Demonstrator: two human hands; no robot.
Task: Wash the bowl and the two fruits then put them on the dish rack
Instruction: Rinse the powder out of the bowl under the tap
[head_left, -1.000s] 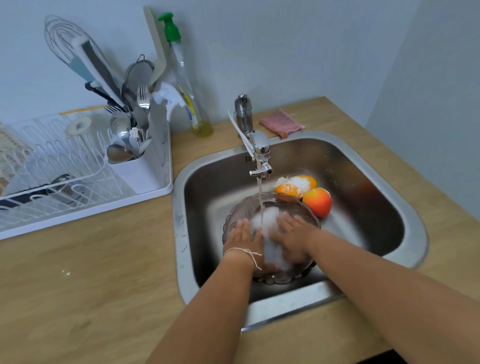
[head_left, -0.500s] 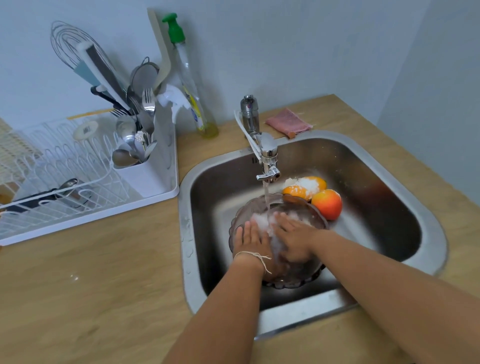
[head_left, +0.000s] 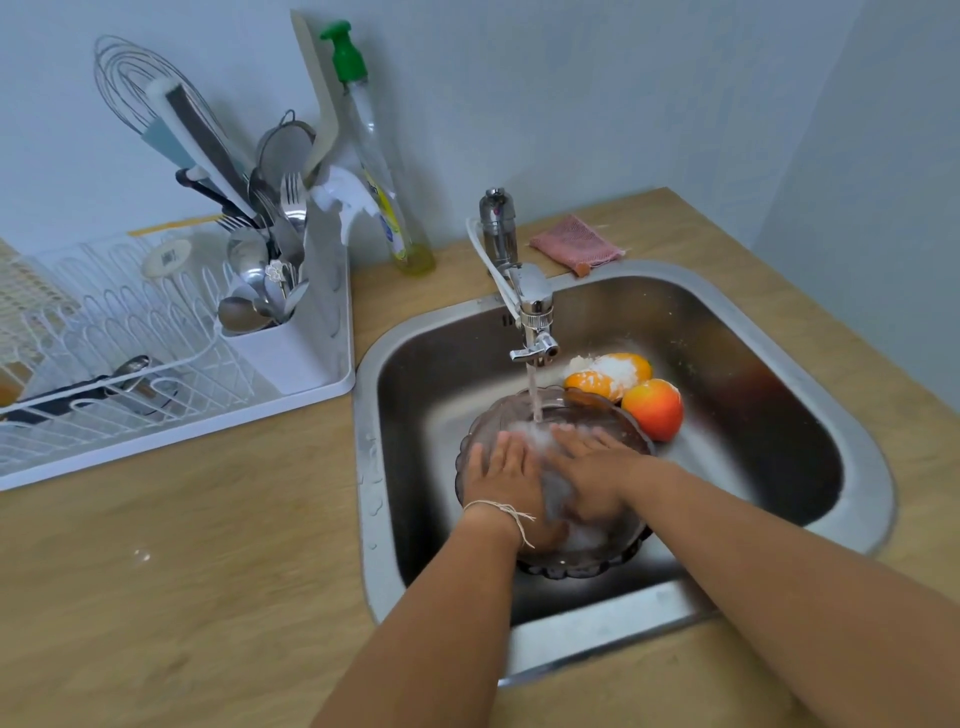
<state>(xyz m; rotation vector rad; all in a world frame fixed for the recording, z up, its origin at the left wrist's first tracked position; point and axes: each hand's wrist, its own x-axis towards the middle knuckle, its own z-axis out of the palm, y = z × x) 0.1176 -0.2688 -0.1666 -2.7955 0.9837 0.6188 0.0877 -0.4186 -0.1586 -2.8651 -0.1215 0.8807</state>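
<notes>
I am observing the washing step in progress, with the bowl (head_left: 558, 564) being scrubbed or rinsed inside the sink (head_left: 852, 426). The bowl is sitting low in the basin, toward the near wall, directly under the tap (head_left: 535, 312), whose stream is falling into it just ahead of the fingertips. The left hand (head_left: 501, 483) is lying flat inside the bowl, fingers extended and close together, pressing on the inner surface and gripping nothing. The right hand (head_left: 589, 475) is doing likewise beside it, fingers spread flat, with white foam gathering between the two palms; I cannot tell whether anything small is under them. The bowl is looking translucent, smoky in tint, with a scalloped rim, and it is appearing wet and soapy, so I am judging it slippery. The two fruits are waiting behind it against the far side: the orange fruit (head_left: 592, 382) is carrying a cap of suds, and the redder fruit (head_left: 653, 408) is touching the bowl's rim. I am judging the task as early: nothing is yet standing on the dish rack (head_left: 171, 415) at the left from this job. The next move is calling for a full rinse of the foam, then a firm two-handed lift by the rim across the counter (head_left: 182, 571) to the rack.
</notes>
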